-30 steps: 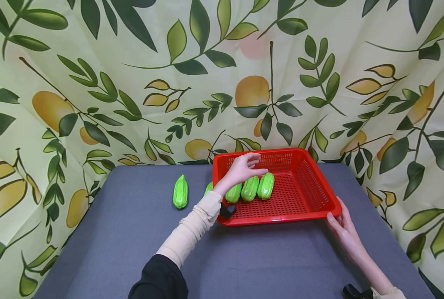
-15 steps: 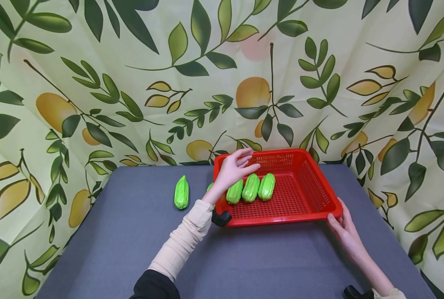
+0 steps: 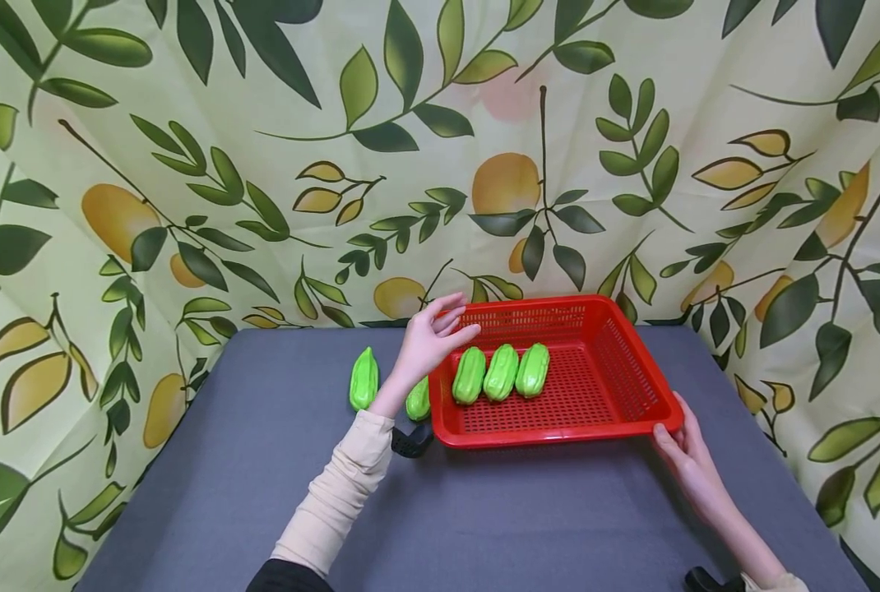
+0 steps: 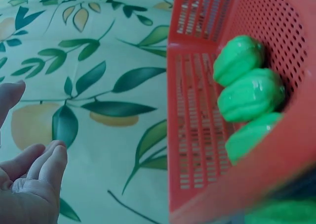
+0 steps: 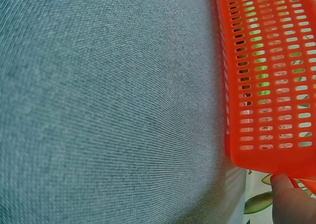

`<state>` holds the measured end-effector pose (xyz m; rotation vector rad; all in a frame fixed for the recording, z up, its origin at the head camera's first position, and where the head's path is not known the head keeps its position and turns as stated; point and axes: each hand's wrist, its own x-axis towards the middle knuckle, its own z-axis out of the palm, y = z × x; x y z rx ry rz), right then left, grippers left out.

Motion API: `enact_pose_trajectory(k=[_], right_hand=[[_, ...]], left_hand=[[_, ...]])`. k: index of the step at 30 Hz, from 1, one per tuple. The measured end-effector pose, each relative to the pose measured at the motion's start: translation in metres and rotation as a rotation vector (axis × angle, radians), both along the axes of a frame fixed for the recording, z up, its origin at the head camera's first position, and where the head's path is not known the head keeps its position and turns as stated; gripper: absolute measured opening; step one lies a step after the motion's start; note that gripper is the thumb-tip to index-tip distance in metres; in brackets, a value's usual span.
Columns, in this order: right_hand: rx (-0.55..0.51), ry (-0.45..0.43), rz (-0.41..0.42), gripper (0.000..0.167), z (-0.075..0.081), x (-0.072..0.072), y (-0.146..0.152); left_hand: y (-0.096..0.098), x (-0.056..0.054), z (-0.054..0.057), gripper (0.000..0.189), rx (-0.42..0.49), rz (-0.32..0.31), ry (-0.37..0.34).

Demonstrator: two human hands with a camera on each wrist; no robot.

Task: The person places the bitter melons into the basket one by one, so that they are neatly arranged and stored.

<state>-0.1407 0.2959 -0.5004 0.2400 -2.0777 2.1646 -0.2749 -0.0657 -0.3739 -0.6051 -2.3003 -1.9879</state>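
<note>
slick-looking gourds point(image 3: 501, 372), red basket point(image 3: 558, 434)

three gourds inside the basket, two left of it: probably light, stiff; grip mid-body. left hand point(image 3: 427, 339) by its left rim, thumb and fingers apart; right hand point(image 3: 686, 450) pinches its near-right corner.

The basket point(image 3: 584, 386) is being seen from above in the head view. In both wrist views, it's being shown closer.
</note>
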Motion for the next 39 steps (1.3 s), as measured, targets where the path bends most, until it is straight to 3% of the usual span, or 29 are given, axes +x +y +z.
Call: enact_pose_trajectory(k=[8, 19, 39], right_hand=[[-0.011, -0.01, -0.005, 0.067, -0.001, 0.0, 0.001], [-0.026, 0.017, 0.006, 0.067, 0.0, 0.002, 0.0], [-0.004, 0.003, 0.0, 0.066, 0.002, 0.0, -0.001]], left_hand=[[-0.021, 0.008, 0.0, 0.057, 0.012, 0.048, -0.021], [-0.052, 0.012, -0.007, 0.056, 0.025, 0.128, 0.033], [-0.106, 0.018, -0.027, 0.059, -0.009, 0.305, -0.07]])
